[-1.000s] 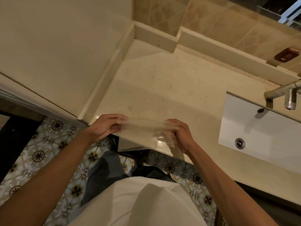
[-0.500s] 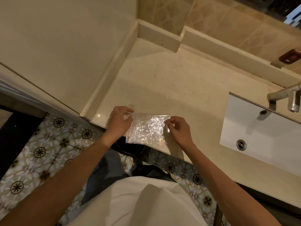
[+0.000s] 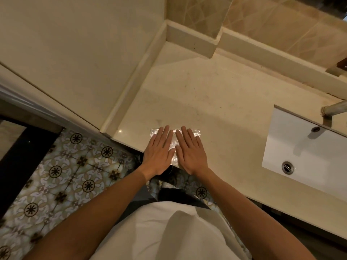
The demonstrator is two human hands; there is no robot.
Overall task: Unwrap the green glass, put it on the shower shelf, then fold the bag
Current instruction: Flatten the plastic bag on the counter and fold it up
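A clear crinkled plastic bag (image 3: 173, 145) lies flat on the beige counter (image 3: 206, 102), at its front edge. My left hand (image 3: 158, 153) presses down on the bag's left part with straight fingers. My right hand (image 3: 190, 152) lies flat on its right part, fingers straight and close together. The two hands sit side by side, almost touching. Most of the bag is hidden under my palms. No green glass or shower shelf is in view.
A white sink basin (image 3: 304, 147) with a drain (image 3: 287, 167) is set into the counter at the right, under a metal tap (image 3: 334, 107). A low beige ledge (image 3: 189, 37) borders the counter at the back. Patterned floor tiles (image 3: 65, 175) lie below left.
Earlier both hands pinched the bag by its sides and held it in the air over the counter edge. Now the bag lies on the counter and both palms press on it.
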